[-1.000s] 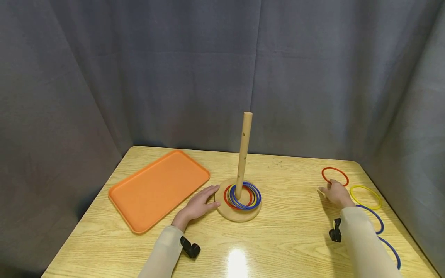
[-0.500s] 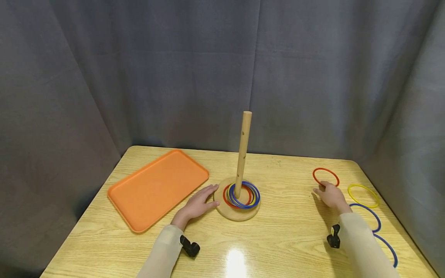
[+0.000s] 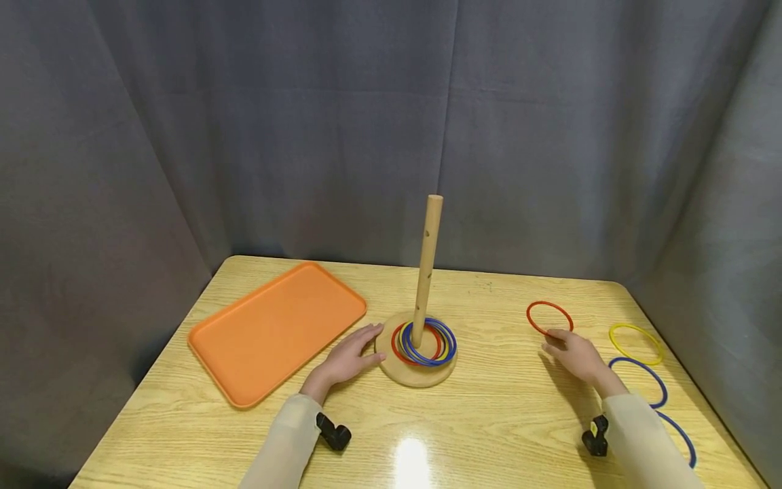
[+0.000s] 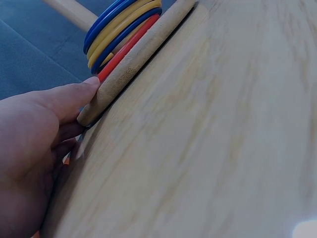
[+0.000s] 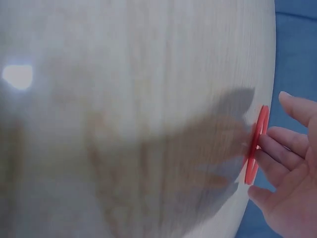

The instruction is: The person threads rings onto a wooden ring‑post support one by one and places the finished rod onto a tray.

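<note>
In the head view my left hand (image 3: 349,358) rests against the left edge of a round wooden base (image 3: 420,378), its thumb tip touching the rim. From that base rises an upright wooden post (image 3: 429,261). Several stacked rings (image 4: 123,32) in blue, yellow and red lie around the foot of the post. On the right side of the table my right hand (image 3: 577,354) touches a red ring (image 3: 550,303) with its fingertips. In the right wrist view those fingers reach out fairly straight and the thumb stands apart from the ring.
An orange tray (image 3: 277,333) lies at the left of the wooden table (image 3: 489,421). Along the right edge are a yellow ring (image 3: 635,326) and two blue rings, one (image 3: 664,388) partly above the other. Grey curtains (image 3: 342,136) hang behind and beside the table.
My right hand has moved left and slightly nearer, and the red ring has slid along the table with it. The left hand stays at the base.
</note>
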Demonstrator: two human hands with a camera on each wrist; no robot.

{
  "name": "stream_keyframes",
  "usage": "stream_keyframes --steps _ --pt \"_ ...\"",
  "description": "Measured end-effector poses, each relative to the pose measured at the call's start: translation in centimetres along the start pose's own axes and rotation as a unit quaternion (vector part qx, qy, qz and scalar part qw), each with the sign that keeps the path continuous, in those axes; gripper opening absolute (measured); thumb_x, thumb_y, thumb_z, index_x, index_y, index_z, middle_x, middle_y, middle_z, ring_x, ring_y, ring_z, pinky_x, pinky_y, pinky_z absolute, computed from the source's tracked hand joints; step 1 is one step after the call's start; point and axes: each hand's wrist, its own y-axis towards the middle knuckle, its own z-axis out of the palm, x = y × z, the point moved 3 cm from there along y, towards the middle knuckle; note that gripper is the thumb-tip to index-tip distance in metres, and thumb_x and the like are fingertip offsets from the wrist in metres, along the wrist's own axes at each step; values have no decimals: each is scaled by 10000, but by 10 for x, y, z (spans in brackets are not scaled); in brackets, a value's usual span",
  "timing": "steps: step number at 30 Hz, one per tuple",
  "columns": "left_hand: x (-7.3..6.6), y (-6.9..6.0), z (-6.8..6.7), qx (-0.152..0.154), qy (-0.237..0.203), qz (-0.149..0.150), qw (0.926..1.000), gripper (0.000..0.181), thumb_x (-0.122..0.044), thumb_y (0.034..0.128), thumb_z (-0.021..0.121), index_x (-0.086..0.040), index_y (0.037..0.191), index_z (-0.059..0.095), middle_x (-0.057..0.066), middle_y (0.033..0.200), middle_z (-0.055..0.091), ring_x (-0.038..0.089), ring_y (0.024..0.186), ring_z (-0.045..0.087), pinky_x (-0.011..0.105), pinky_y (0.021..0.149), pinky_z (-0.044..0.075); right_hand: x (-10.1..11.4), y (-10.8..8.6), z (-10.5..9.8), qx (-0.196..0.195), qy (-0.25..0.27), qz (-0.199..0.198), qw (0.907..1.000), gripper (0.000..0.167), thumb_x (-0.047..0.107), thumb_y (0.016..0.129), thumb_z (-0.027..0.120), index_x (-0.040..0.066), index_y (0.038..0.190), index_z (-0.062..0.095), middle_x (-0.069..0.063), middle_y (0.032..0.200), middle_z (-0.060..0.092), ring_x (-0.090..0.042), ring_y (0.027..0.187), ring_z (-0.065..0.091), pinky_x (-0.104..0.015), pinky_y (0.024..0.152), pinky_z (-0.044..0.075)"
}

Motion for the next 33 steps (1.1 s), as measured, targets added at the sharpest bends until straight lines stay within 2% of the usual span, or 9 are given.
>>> stream_keyframes --steps 9,19,25,29,33 --pt "-1 0 -3 -14 -66 -31 10000 650 -392 946 610 -157 1506 377 97 1571 340 311 1473 277 564 1177 234 29 -28 6 181 45 -413 9990 496 205 949 623 -119 1311 526 -322 1278 574 -516 1199 513 -606 953 449" --pt "0 -1 -2 -31 3 -64 10000 647 -396 949 603 -162 1508 374 106 1570 340 317 1470 281 567 1174 239 52 -47 19 609 387 -482 9962 508 236 955 613 -82 1339 518 -278 1287 589 -469 1220 525 -588 975 450" --pt "0 0 -2 -71 -1 -29 10000 647 -393 948 606 -159 1506 378 110 1566 345 320 1467 286 565 1173 245 65 -55 22 848 470 -487 9941 530 263 943 627 -68 1344 520 -259 1277 604 -452 1208 542 -561 943 480" --pt "-1 -1 -3 -48 -28 3 10000 645 -383 950 606 -148 1506 377 114 1566 345 322 1468 284 563 1175 243 66 -55 20 674 482 -591 9948 470 222 937 636 -58 1307 564 -236 1251 631 -436 1184 569 -536 927 501" --pt "-3 -1 -2 28 -64 40 10000 646 -376 953 604 -138 1507 372 119 1568 340 327 1470 276 566 1176 238 61 -51 13 123 661 -622 9958 376 139 931 641 -51 1254 613 -227 1219 655 -426 1136 605 -486 906 532"
